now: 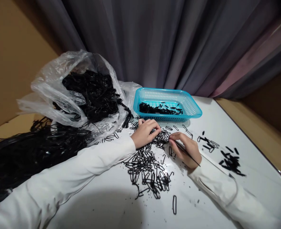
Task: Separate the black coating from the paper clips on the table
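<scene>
Black elongated loops (142,163) lie in a loose pile across the middle of the white table. At the top of this pile rests my left hand (146,132), its fingers curled down among the loops; what they hold, if anything, is hidden. My right hand (186,149) is just to the right, pinching a thin dark pointed tool (190,156) that slants back across the palm. Behind both hands stands a blue plastic basket (195,111) with small black pieces (154,109) inside.
A clear plastic bag (50,76) full of black strands (92,95) stands at the back left, with more strands (23,156) in front. Small black pieces (232,163) lie at the right. A grey curtain (140,41) hangs behind.
</scene>
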### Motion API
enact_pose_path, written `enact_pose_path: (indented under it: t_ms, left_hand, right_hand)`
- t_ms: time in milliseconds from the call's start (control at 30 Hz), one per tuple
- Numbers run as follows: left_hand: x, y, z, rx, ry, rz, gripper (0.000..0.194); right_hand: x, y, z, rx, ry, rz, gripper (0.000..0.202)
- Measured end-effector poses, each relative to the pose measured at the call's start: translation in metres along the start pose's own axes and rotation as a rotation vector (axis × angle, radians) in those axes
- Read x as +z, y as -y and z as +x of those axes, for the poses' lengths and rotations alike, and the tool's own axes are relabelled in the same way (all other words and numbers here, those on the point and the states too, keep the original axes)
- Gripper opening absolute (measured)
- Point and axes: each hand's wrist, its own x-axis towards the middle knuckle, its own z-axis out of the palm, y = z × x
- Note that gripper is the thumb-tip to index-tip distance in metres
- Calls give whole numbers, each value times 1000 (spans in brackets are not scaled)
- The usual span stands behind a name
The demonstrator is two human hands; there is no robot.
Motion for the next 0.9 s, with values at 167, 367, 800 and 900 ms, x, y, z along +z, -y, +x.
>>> enact_pose_path:
  t_ms: [167,367,800,900]
  left_hand:
    - [0,1,0,11,1,6,18]
    - [0,1,0,31,3,8,18]
    - [2,-3,-3,56,-8,44,17]
    - [4,-4,-2,28,-34,56,17]
  right_hand:
    - [1,1,1,1,-1,-10,9]
    - [0,1,2,4,16,-23,7]
    - [4,4,3,-75,108,-182,6]
    - [6,3,2,-104,98,-214,8]
